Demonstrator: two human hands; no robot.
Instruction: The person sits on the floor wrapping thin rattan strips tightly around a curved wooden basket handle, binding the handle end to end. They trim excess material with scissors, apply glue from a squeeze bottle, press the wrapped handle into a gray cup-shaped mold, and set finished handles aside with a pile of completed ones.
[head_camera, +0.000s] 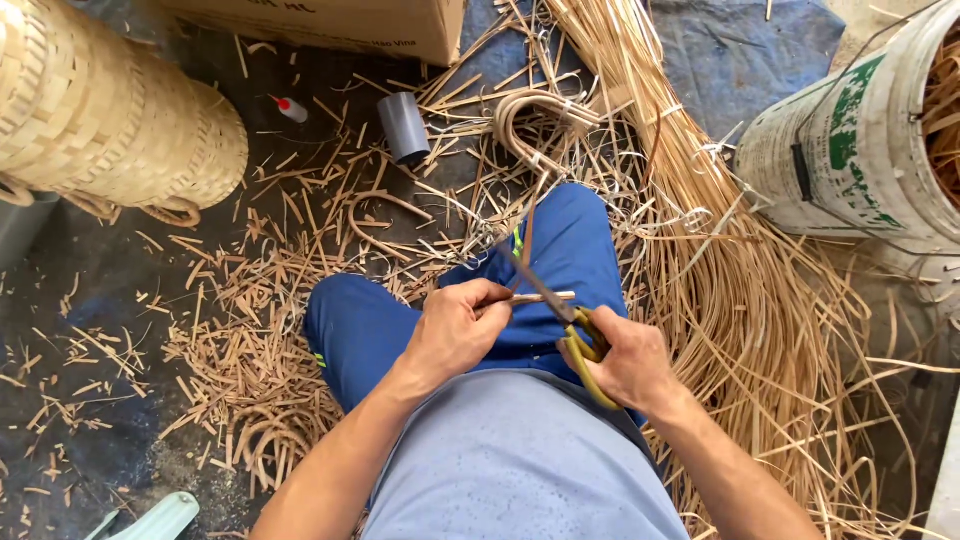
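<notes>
My left hand (458, 325) is closed around a thin rattan stick (545, 297) whose pale cut end pokes out to the right, over my blue trousers. My right hand (625, 358) grips yellow-handled scissors (560, 310); their dark blades point up and to the left and cross the stick's end. Both hands sit close together above my lap. A thin brown strip rises from the stick toward the bent cane pieces ahead.
A woven basket (110, 115) lies at the upper left. Cut cane scraps (250, 350) litter the dark floor. A bundle of long rattan strips (720, 290) spreads to the right, beside a white bucket (860, 150). A cardboard box (340, 25), grey pipe piece (404, 127) and small bottle (290, 110) lie ahead.
</notes>
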